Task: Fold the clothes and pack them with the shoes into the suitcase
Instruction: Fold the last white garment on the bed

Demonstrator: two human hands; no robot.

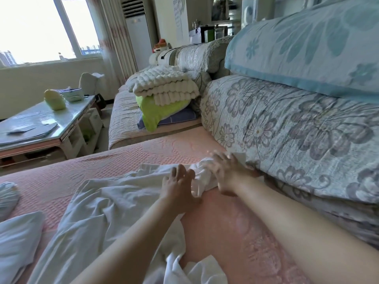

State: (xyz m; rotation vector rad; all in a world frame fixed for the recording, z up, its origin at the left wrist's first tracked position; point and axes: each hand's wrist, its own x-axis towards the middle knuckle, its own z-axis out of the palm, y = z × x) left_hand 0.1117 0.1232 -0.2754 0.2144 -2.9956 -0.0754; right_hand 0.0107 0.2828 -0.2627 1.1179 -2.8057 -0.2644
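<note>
Over on the left stands a glass-topped coffee table (47,121) with a pale yellow-green object (55,99) on it. Nearer, at the lower left corner, a white bundle (18,240) of cloth lies on the pink quilted cover (229,222) of the sofa seat. A white garment (106,201) is spread, rumpled, across that cover from the near edge up toward the backrest. The person's left hand (178,186) lies on the garment's far part, fingers apart and straight, pressing the cloth flat. Behind it, on the next seat, sits a stack of folded blankets (164,87), cream ribbed ones on top of a lime green one. Just right of the left hand, the garment's end is bunched into a roll (202,177), and the right hand (225,173) rests on it, close to the backrest. That hand is blurred, so I cannot tell whether its fingers pinch the cloth or only lie on it. Further right rises the floral back cushion (287,140), with a blue floral pillow (307,48) on top.
</note>
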